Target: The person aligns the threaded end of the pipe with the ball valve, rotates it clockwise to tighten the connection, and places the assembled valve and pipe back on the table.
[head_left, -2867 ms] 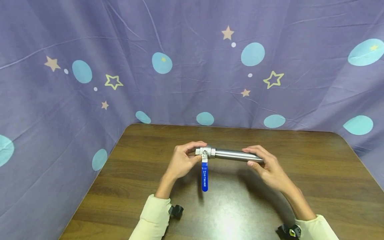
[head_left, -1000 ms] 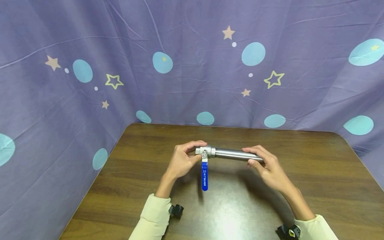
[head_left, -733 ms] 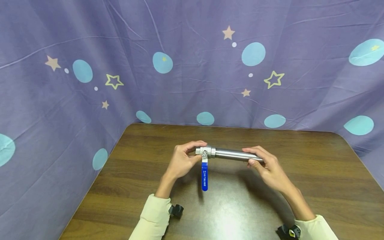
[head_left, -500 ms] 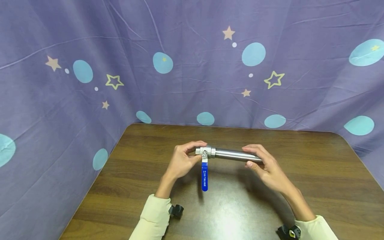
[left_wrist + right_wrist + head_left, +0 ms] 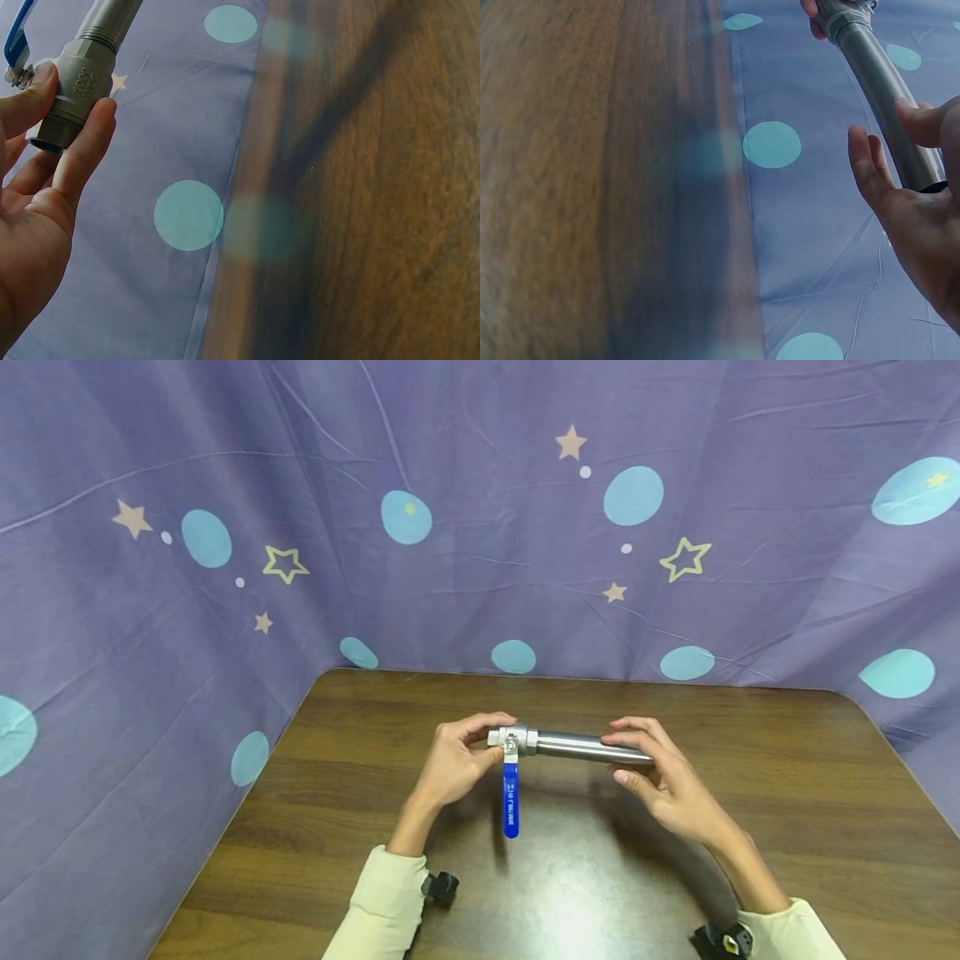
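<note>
A steel ball valve [image 5: 516, 740] with a blue lever handle [image 5: 511, 802] is held above the table by my left hand [image 5: 456, 764], thumb and fingers pinching its body. From the valve's right end runs a straight metal pipe [image 5: 572, 744], roughly level; the threads beside the valve show in the left wrist view. Around the pipe's far right end is my right hand [image 5: 675, 789], its fingers spread and loosely bent. Its fingers overlap the pipe's top edge, while the thumb sits below, apart from it. In the right wrist view the pipe [image 5: 881, 82] shows its open end near the palm.
A brown wooden table [image 5: 337, 760] lies beneath both hands. Behind and to the left hangs a purple curtain [image 5: 465, 593] with stars and blue dots. Black wrist cameras [image 5: 441, 887] are strapped at both sleeves.
My right hand has loosened from the pipe: its fingers have spread upward and its thumb has come off the pipe's lower side. The left hand keeps its pinch on the valve.
</note>
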Motion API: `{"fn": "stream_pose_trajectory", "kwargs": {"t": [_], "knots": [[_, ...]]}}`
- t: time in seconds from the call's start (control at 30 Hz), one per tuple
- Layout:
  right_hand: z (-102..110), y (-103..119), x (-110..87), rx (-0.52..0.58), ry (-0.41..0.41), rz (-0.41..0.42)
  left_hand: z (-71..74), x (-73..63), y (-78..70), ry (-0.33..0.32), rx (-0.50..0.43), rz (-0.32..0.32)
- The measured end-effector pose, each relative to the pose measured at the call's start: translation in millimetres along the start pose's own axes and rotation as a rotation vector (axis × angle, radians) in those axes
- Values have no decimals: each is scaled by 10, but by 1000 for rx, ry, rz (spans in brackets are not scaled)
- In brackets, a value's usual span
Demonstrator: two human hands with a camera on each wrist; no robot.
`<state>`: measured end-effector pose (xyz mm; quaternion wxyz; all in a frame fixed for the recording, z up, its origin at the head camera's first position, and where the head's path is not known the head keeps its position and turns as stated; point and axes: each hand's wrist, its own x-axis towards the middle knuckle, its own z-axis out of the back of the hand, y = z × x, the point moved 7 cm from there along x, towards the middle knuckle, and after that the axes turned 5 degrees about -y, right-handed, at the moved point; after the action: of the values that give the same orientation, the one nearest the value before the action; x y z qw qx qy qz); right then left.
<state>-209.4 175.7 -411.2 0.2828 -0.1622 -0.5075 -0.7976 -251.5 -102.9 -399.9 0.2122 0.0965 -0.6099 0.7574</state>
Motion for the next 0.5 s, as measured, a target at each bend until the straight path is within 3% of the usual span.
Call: {"fn": "stream_pose_trajectory", "kwargs": {"t": [0.5], "knots": [[32, 7, 24, -58, -57, 19, 6, -12, -3, 2, 7, 10]]}}
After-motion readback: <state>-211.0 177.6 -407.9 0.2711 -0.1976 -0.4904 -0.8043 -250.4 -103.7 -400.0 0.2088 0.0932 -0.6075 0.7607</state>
